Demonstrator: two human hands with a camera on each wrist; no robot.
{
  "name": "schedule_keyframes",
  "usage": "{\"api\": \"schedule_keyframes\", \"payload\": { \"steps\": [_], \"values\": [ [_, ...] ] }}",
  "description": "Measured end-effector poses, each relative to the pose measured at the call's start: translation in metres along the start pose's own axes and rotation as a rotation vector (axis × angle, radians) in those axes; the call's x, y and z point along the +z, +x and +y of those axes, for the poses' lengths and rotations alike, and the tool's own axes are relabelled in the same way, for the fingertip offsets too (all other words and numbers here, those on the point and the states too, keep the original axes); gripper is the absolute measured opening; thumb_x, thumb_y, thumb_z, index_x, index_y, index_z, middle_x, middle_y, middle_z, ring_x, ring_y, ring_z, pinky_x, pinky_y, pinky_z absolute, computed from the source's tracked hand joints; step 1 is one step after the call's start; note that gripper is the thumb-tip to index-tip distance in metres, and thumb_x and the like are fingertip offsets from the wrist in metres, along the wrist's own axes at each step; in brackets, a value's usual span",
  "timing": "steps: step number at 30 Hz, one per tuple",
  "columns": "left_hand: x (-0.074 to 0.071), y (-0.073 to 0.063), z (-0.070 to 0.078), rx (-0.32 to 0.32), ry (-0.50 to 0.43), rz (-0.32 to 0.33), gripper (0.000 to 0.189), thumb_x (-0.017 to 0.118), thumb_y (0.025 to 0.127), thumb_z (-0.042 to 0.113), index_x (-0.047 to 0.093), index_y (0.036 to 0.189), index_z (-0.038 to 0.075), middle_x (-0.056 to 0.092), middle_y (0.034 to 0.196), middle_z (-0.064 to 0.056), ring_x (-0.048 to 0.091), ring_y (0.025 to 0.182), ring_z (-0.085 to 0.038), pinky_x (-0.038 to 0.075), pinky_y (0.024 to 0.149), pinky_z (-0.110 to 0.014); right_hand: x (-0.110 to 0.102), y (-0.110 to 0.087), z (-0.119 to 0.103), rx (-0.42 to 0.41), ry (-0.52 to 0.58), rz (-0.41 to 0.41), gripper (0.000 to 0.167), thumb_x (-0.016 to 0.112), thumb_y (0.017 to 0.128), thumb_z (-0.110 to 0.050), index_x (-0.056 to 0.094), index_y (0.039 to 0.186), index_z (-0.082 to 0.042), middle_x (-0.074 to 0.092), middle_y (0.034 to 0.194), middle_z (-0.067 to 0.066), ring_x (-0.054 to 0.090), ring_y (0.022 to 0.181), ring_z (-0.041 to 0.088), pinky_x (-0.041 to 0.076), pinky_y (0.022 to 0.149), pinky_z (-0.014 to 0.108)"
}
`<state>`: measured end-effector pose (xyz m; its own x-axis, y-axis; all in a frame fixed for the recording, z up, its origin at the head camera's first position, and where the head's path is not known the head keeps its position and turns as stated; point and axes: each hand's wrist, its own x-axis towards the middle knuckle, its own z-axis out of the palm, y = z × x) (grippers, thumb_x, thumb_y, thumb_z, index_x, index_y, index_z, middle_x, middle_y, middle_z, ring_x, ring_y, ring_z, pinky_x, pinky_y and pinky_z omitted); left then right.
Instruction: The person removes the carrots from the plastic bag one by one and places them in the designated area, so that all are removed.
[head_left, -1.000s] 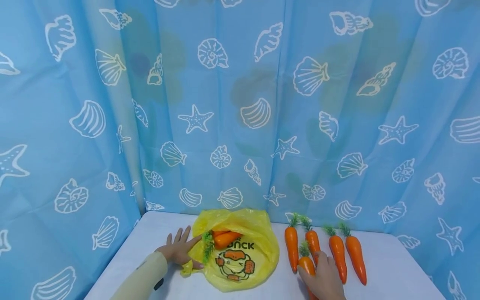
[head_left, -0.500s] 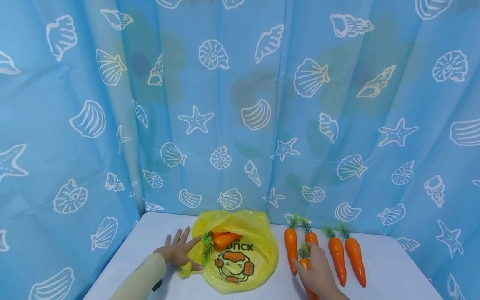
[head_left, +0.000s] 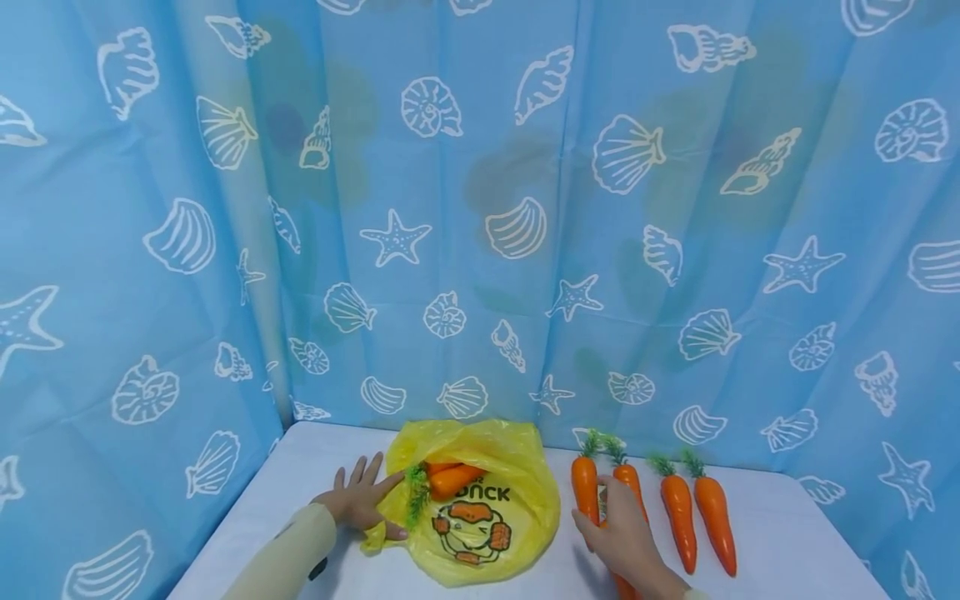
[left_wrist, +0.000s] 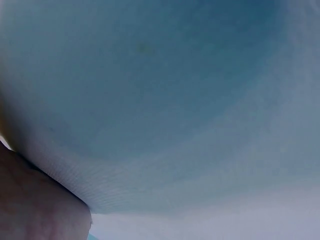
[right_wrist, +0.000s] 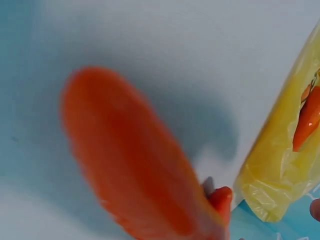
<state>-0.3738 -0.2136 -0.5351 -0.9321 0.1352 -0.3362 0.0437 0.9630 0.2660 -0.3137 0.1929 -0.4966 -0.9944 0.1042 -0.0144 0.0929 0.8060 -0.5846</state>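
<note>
My left hand point(head_left: 363, 498) lies with spread, straight fingers at the left edge of a yellow plastic bag point(head_left: 528, 521), its thumb on a bag handle. Inside the bag mouth are orange carrots point(head_left: 453, 481) with green tops. My right hand point(head_left: 626, 529) grips a carrot point(head_left: 624, 588) by its upper part; its top is hidden by the hand. That carrot point(right_wrist: 130, 160) looms large and blurred in the right wrist view, point away from the hand. The left wrist view shows mostly a blurred blue-grey surface and part of the left hand point(left_wrist: 42, 205).
Around my right hand lie a carrot point(head_left: 584, 479) on its left and another point(head_left: 627, 477) behind it. Two more carrots point(head_left: 680, 517) lie to the right on the white table point(head_left: 780, 533). A blue shell-patterned curtain point(head_left: 465, 250) stands along the table's back.
My right hand has moved up and slightly left along the near carrot, over its green top, and now grips it. The left hand and bag stay put.
</note>
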Motion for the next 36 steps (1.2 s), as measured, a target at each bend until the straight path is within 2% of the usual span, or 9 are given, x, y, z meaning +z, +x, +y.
{"api": "schedule_keyframes", "payload": {
  "steps": [7, 14, 17, 21, 24, 29, 36],
  "values": [
    [0.005, 0.008, -0.003, 0.007, -0.010, 0.011, 0.120, 0.065, 0.052, 0.091, 0.035, 0.153, 0.033, 0.004, 0.168, -0.013, -0.001, 0.152, -0.044, -0.008, 0.116, -0.069, 0.000, 0.005, -0.012, -0.112, -0.082, 0.037, 0.065, 0.074, 0.085, -0.036, 0.050, 0.134, -0.001, 0.055, 0.130, 0.018, 0.054, 0.107, 0.029, 0.052, 0.093, 0.052],
    [0.007, 0.012, -0.006, -0.002, 0.000, 0.010, 0.120, 0.065, 0.051, 0.091, 0.036, 0.153, 0.034, 0.004, 0.168, -0.013, -0.001, 0.152, -0.044, -0.008, 0.116, -0.069, 0.007, 0.008, -0.026, -0.173, -0.039, 0.038, 0.056, 0.074, 0.085, -0.031, 0.056, 0.129, -0.003, 0.057, 0.127, 0.015, 0.055, 0.110, 0.028, 0.051, 0.096, 0.053],
    [0.008, 0.012, -0.008, 0.003, 0.000, 0.007, 0.119, 0.066, 0.051, 0.091, 0.036, 0.152, 0.035, 0.004, 0.167, -0.013, 0.000, 0.152, -0.044, -0.007, 0.116, -0.069, 0.011, 0.007, -0.030, -0.213, -0.037, 0.055, 0.051, 0.075, 0.084, -0.030, 0.057, 0.125, -0.004, 0.058, 0.124, 0.014, 0.058, 0.101, 0.025, 0.054, 0.088, 0.047],
    [0.008, 0.011, -0.010, 0.008, 0.002, 0.008, 0.119, 0.065, 0.052, 0.091, 0.036, 0.152, 0.035, 0.004, 0.168, -0.013, 0.000, 0.152, -0.044, -0.007, 0.116, -0.069, 0.015, 0.010, -0.037, -0.246, -0.009, 0.056, 0.055, 0.076, 0.085, -0.030, 0.054, 0.128, -0.005, 0.056, 0.124, 0.014, 0.059, 0.097, 0.023, 0.055, 0.081, 0.042],
    [0.007, 0.010, -0.010, 0.009, 0.005, 0.012, 0.119, 0.064, 0.052, 0.091, 0.036, 0.152, 0.035, 0.004, 0.168, -0.013, 0.000, 0.152, -0.044, -0.006, 0.116, -0.069, 0.017, 0.014, -0.041, -0.275, 0.024, 0.044, 0.057, 0.076, 0.085, -0.029, 0.052, 0.131, -0.005, 0.054, 0.126, 0.015, 0.059, 0.102, 0.026, 0.055, 0.083, 0.044],
    [0.005, 0.008, -0.008, 0.014, 0.002, 0.015, 0.119, 0.064, 0.052, 0.091, 0.035, 0.153, 0.035, 0.004, 0.168, -0.012, 0.000, 0.152, -0.043, -0.007, 0.116, -0.069, 0.018, 0.016, -0.046, -0.302, 0.039, 0.030, 0.056, 0.076, 0.086, -0.029, 0.053, 0.131, -0.005, 0.055, 0.123, 0.015, 0.058, 0.096, 0.024, 0.054, 0.078, 0.041],
    [0.001, 0.004, -0.003, 0.000, 0.007, 0.015, 0.116, 0.066, 0.053, 0.089, 0.036, 0.152, 0.036, 0.004, 0.168, -0.012, 0.000, 0.152, -0.043, -0.007, 0.116, -0.069, 0.026, 0.020, -0.053, -0.334, 0.065, -0.011, 0.059, 0.075, 0.087, -0.030, 0.051, 0.135, -0.005, 0.053, 0.131, 0.017, 0.059, 0.105, 0.027, 0.055, 0.081, 0.043]
  ]
}}
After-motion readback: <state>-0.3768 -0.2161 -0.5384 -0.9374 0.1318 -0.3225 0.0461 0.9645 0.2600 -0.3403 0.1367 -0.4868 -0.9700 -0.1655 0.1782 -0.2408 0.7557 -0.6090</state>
